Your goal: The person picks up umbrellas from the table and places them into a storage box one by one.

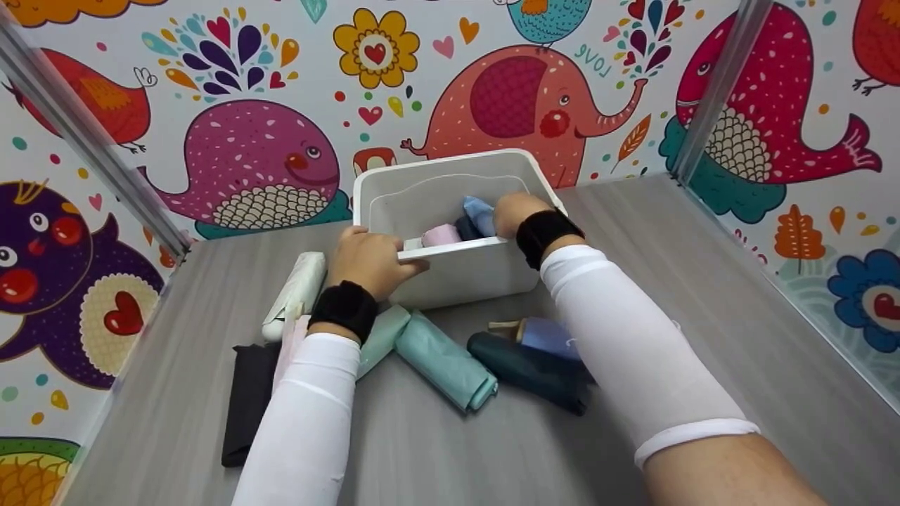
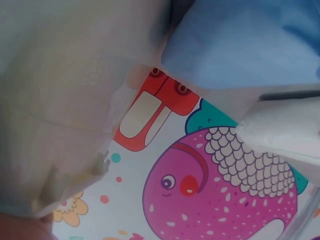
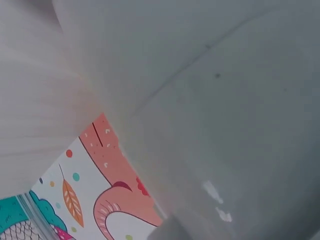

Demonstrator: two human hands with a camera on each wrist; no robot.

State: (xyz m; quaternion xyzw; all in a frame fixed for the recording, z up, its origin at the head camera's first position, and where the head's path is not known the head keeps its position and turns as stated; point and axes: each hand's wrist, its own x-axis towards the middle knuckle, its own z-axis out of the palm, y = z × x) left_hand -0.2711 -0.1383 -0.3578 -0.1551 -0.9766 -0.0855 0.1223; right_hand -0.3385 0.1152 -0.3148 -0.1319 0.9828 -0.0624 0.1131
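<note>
A white plastic bin [image 1: 464, 277] stands tilted toward me in the head view. My left hand [image 1: 369, 260] grips its rim at the front left corner. My right hand [image 1: 517, 214] reaches over the front right of the rim, its fingers hidden inside beside a light blue folded umbrella [image 1: 479, 214]. I cannot tell whether those fingers hold it. A pink roll [image 1: 441, 235] and a dark bundle [image 1: 466, 228] also lie in the bin. The bin's pale wall [image 3: 225, 125] fills much of the right wrist view.
Several folded umbrellas lie around the bin on the grey table [image 1: 520, 450]: white [image 1: 299, 288], black [image 1: 246, 400], mint [image 1: 383, 337], teal [image 1: 446, 362], dark green [image 1: 531, 369] and periwinkle [image 1: 548, 336]. A pink one is partly under my left forearm. Printed panels [image 1: 267, 176] close off the back and sides.
</note>
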